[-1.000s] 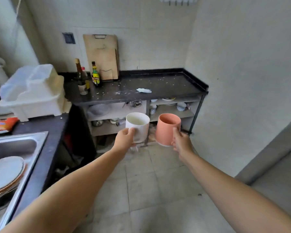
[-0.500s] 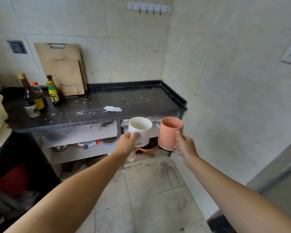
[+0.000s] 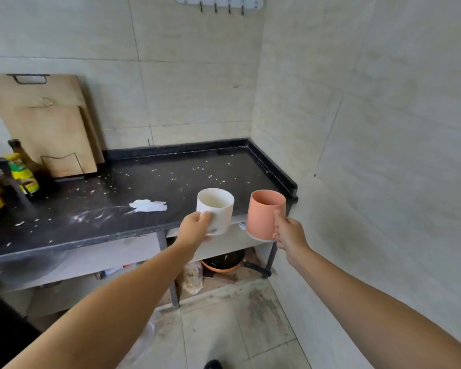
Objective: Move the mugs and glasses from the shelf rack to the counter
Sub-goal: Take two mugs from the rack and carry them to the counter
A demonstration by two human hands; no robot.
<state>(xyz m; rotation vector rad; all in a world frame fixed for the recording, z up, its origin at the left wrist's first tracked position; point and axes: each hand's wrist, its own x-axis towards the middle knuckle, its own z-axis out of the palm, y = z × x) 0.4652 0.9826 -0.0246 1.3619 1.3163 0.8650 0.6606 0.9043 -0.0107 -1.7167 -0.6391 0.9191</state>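
My left hand (image 3: 194, 229) grips a white mug (image 3: 216, 207) by its near side and holds it upright over the front edge of the black counter (image 3: 171, 182). To its right, my right hand (image 3: 288, 234) holds a salmon-pink mug (image 3: 262, 214) upright by its handle side, level with the counter's front right corner. Both mugs look empty and hang in the air, a small gap between them. Under the counter runs the shelf rack (image 3: 96, 258); I can make out no mugs or glasses on it.
A white crumpled scrap (image 3: 148, 205) and scattered crumbs lie on the counter. Wooden cutting boards (image 3: 44, 123) lean on the back wall at the left, with sauce bottles (image 3: 22, 173) beside them. A tiled wall closes the right side. A pan (image 3: 222, 262) sits on the floor below.
I have come closer to the counter. Both mugs have risen from in front of the shelves to the counter's front edge, still held.
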